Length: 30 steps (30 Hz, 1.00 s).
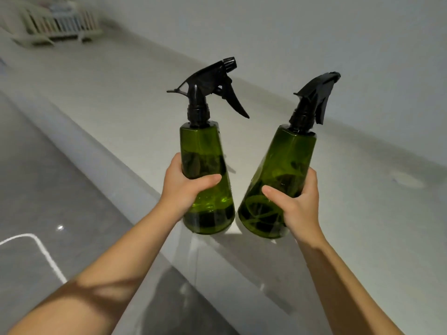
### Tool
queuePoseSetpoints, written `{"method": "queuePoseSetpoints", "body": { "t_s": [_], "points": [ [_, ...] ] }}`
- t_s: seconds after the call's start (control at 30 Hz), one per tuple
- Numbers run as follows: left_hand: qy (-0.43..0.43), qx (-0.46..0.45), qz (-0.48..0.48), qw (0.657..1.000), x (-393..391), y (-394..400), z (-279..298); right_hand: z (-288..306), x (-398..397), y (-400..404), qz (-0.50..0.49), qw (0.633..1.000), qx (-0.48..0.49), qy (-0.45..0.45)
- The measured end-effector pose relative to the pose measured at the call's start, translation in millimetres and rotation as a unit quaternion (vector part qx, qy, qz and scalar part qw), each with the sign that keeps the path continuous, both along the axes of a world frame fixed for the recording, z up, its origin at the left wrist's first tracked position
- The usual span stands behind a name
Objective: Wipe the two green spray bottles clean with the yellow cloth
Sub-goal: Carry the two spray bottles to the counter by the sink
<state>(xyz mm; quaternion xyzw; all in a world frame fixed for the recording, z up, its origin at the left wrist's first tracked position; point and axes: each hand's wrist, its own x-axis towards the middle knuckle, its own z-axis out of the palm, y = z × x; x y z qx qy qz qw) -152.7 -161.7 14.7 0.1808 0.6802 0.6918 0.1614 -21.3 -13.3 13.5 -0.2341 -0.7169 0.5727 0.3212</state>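
Two translucent green plastic spray bottles with black trigger heads, left bottle (205, 151) gripped by the left hand (183, 187), right bottle (287, 160) by the right hand (297, 204), fingers partly hidden behind them.

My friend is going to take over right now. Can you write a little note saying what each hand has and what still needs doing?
Left hand: grips the left green spray bottle round its lower body.
Right hand: grips the right green spray bottle, which is tilted.
Both bottles are held up above the pale ledge.
The yellow cloth is not in view.
Done: nothing visible yet.
Left: probably set a bottle down, find the cloth, wipe both.
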Motion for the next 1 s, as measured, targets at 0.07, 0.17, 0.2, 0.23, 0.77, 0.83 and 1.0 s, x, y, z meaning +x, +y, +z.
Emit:
{"method": "queuePoseSetpoints", "body": {
  "t_s": [0.07,0.17,0.2,0.23,0.77,0.83,1.0],
  "points": [
    [0.002,0.000,0.023,1.000,-30.0,-35.6,2.6,3.8,-41.8,-28.5,0.031,1.000,0.001,0.002],
    [0.006,0.000,0.064,0.998,-84.8,-99.7,9.0,7.8,-112.9,-78.7,0.071,0.997,0.005,0.007],
    [0.008,0.001,0.076,0.997,-99.4,-117.3,10.3,9.1,-131.9,-93.1,0.083,0.996,0.007,0.010],
    [0.012,0.001,0.088,0.996,-116.2,-138.7,12.7,10.2,-155.0,-110.6,0.097,0.995,0.009,0.013],
    [0.021,-0.028,0.336,0.941,-374.6,-372.2,4.6,7.0,-516.2,-328.4,0.350,0.937,-0.006,-0.018],
    [0.027,-0.038,0.365,0.930,-420.3,-389.1,1.4,4.9,-574.7,-348.2,0.376,0.926,0.003,-0.013],
    [0.023,-0.035,0.425,0.904,-529.4,-424.8,14.9,15.7,-705.4,-391.6,0.431,0.902,0.020,-0.007]
  ]
}}
